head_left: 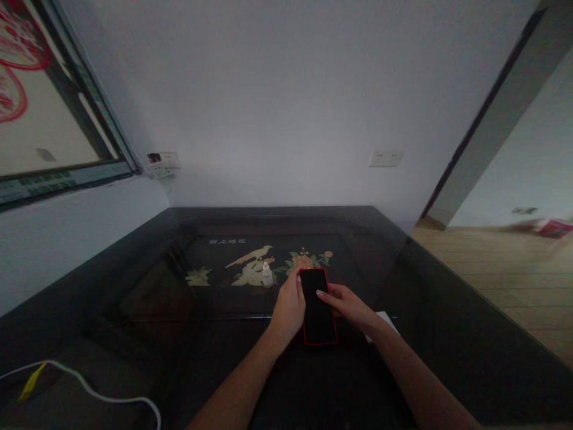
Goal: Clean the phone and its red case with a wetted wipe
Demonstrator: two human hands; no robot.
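Note:
A smartphone point(319, 316) with a dark screen and a red edge is held over the black table. My left hand point(290, 303) is closed around its left side, the fingers partly hidden behind it. From the right, my right hand point(349, 303) grips the other edge, and its thumb lies over the screen. A small white bottle point(267, 276) stands upright on the table, left of my left hand and apart from it. Under my right forearm lies a white flat item point(387, 321), partly covered, its kind unclear.
The glossy black table point(215, 358) bears a bird-and-flower picture point(250, 257). A white cable point(107, 397) with a yellow tag point(32, 382) runs along the lower left. Behind stands a white wall with a socket point(385, 158); a window point(49, 113) is at left.

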